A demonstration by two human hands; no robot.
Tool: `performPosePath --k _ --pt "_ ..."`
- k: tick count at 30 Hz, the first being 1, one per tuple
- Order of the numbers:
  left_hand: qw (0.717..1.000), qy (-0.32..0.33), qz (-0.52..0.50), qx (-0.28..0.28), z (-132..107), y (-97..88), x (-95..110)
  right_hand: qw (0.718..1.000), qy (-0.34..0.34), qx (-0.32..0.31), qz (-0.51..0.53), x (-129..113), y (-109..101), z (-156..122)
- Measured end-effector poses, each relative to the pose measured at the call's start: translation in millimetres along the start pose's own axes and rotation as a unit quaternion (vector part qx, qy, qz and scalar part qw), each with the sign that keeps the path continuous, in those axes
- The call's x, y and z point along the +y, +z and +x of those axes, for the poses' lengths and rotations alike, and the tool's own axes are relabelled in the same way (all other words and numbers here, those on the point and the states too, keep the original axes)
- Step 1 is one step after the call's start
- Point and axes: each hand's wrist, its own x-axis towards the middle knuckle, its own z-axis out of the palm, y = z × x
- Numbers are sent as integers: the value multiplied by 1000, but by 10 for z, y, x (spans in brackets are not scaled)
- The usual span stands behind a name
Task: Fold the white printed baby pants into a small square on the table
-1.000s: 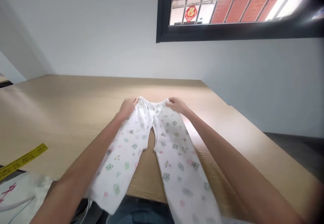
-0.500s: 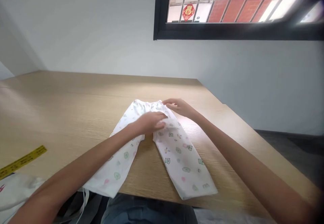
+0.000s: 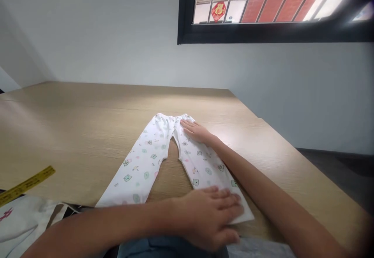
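A yellow measuring tape (image 3: 26, 185) lies at the left edge of the light wooden counter (image 3: 73, 133). A white fabric bag with a red mark (image 3: 20, 221) sits just beside the tape, at the near left corner.

The white child's trousers printed with small green and pink figures (image 3: 140, 168) lie flat in the middle of the counter. The waistband points to the far edge and the two legs spread apart toward the near edge.

The left hand (image 3: 210, 215) crosses over from the left. It rests palm down on the cuff of the right-side leg at the near edge, fingers straight and together, gripping nothing.

The right hand (image 3: 195, 131) lies flat and spread on the top of the same leg, just below the waistband, also gripping nothing.

A black-framed barred window (image 3: 263, 34) is set in the white wall above the far right corner.
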Motion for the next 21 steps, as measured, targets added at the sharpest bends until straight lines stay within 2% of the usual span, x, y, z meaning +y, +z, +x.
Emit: performPosePath --k 3,6,9,12,14,17,19,21 --pt "998 29 -6 54 -107 266 129 1000 8 20 -16 78 40 133" --pt "995 48 2 86 -251 297 129 1000 -1 26 -17 88 39 121" --pt "995 3 18 103 -508 15 168 1000 -17 23 1 44 -26 46" --pt "983 -129 42 121 -820 -423 162 998 -40 29 29 -108 -117 -3" --pt "961 -220 64 153 -969 -682 19 996 -66 31 46 -287 -147 18" --pt "929 -314 86 174 -1007 -922 -418 991 -116 6 67 -617 -98 147" --pt "922 -348 78 149 -936 -978 -743 988 -133 -17 70 -810 -7 275" --pt "922 -359 72 129 -862 -945 -965 988 -136 -33 61 -930 100 407"
